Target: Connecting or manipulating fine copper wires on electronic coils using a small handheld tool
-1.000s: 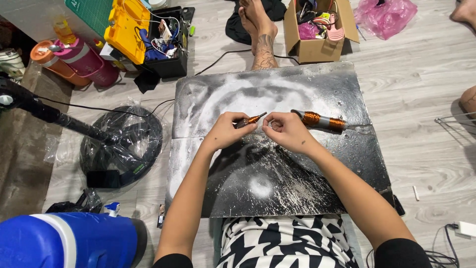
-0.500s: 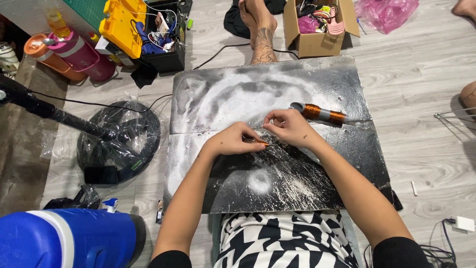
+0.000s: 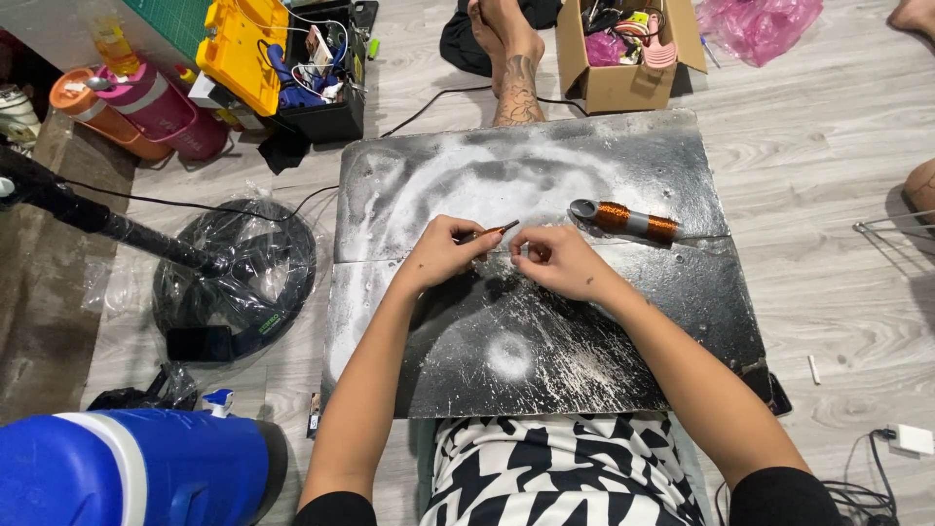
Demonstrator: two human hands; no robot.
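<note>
At nine o'clock from our hands we see a black fan base (image 3: 234, 282) wrapped in clear plastic, and at seven o'clock a blue and white jug (image 3: 127, 468) lies on the wooden floor (image 3: 828, 146). Moving right, our left hand (image 3: 440, 255) rests on the black board (image 3: 526, 331), forearm angled up from five o'clock, its thumb and forefinger pinched on a thin dark pen-like tool (image 3: 492, 232) that points toward two o'clock. Just beside it, our right hand (image 3: 557, 261) curls loosely, fingertips drawn together near the tool's tip; we cannot tell whether it grips anything. The board is smeared with white powder and scratches. At two o'clock from the right hand lies a copper-wound coil (image 3: 628, 220) on a grey tube, apart from both hands. Beyond the board, at twelve o'clock, another person's bare feet (image 3: 511, 58) rest beside a cardboard box (image 3: 623, 58) and a pink bag (image 3: 755, 24).
</note>
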